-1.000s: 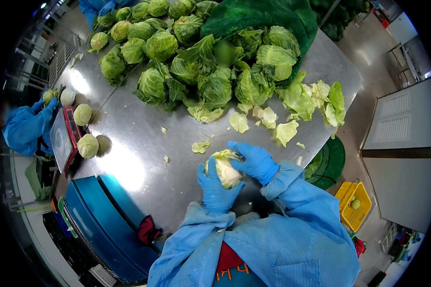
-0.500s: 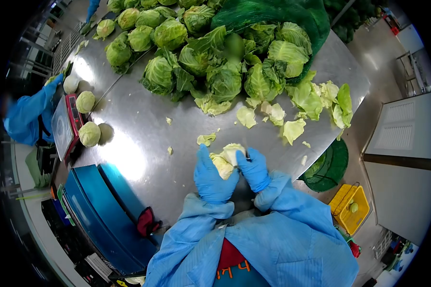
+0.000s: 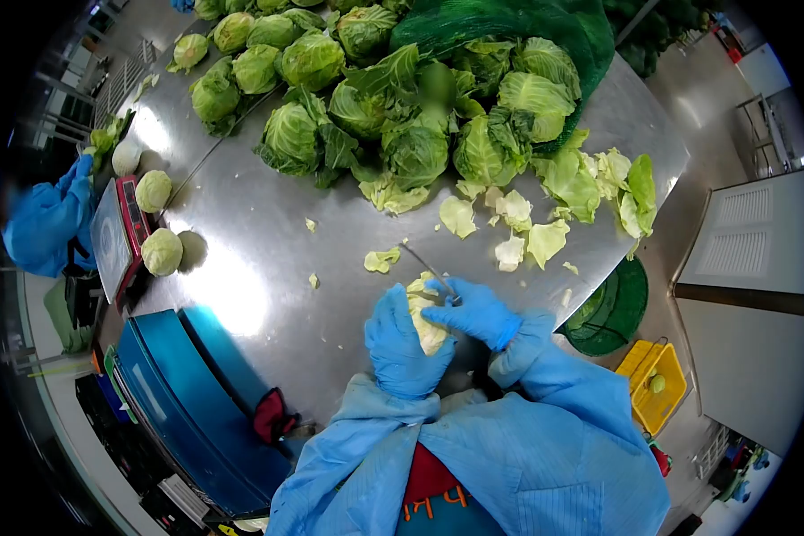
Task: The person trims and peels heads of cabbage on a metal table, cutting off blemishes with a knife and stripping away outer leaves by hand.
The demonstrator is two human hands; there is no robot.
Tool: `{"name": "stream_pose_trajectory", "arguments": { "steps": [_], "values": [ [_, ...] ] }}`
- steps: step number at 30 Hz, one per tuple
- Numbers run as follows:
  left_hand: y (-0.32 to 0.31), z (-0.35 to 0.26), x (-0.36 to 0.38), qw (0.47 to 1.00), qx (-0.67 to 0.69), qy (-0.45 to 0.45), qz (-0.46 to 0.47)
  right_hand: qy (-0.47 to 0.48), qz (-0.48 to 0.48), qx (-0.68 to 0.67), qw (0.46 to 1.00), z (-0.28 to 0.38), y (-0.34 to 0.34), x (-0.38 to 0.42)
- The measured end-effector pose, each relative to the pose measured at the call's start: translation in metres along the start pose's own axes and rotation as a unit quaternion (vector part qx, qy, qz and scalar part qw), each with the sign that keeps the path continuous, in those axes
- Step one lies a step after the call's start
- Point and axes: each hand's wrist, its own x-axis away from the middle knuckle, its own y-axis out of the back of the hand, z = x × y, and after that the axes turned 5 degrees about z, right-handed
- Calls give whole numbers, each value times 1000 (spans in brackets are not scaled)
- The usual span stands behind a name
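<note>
My gloved left hand [image 3: 400, 344] is closed around a pale, trimmed cabbage [image 3: 428, 323], held over the near edge of the steel table. My gloved right hand [image 3: 473, 313] grips a knife [image 3: 427, 265], its thin blade pointing up and to the left. The right fingers lie against the cabbage's right side. Just beyond the blade tip, a torn leaf scrap [image 3: 382, 260] rests on the metal. More loose leaves [image 3: 546, 241] are scattered to the upper right, with a pale piece [image 3: 510, 254] beside them.
Whole green cabbages [image 3: 417, 152] are heaped at the back beside a green mesh bag [image 3: 509, 20]. On the left, trimmed cabbages [image 3: 163, 252] sit by a red scale [image 3: 132, 214], with a co-worker in blue behind. A green basket [image 3: 630, 308] and yellow crate [image 3: 659, 397] stand right, blue bins [image 3: 183, 393] left.
The pale leaf piece that was at my right hand now lies among the loose leaves. My right hand has turned, showing the knife blade. The co-worker's arm has drawn back.
</note>
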Motion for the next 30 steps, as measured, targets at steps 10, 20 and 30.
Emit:
{"name": "stream_pose_trajectory", "arguments": {
  "steps": [10,20,30],
  "values": [
    [-13,10,-3,998,-35,-16,-39,130,-58,147,979,-23,-26,-18],
    [2,70,27,964,256,72,-5,3,-326,288,900,-62,61,13],
    [8,69,35,984,164,39,52,-69,59,-72,993,-22,-39,-16]
  ]
}}
